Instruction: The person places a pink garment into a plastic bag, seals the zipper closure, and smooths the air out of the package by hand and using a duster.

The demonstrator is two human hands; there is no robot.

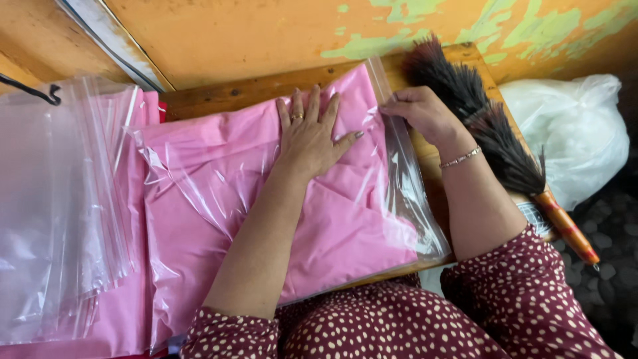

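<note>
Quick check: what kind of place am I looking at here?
Probably a small garment-packing spot in a home or workshop: pink cloth sealed in a clear bag, a stack of empty bags, a worn wooden bench against peeling orange wall.

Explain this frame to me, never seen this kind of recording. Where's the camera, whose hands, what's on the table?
There is no machine here: one camera sits on a person's head and looks down at their own two bare hands. The left hand lies flat, palm down, on a clear plastic bag with folded pink cloth inside. The right hand pinches the bag's top edge, near its sealing strip. The bag rests on a wooden table. To the left lies a stack of empty clear bags over more pink cloth. On the right lie a feather duster with an orange handle and, past the table, a white plastic sack.
</note>
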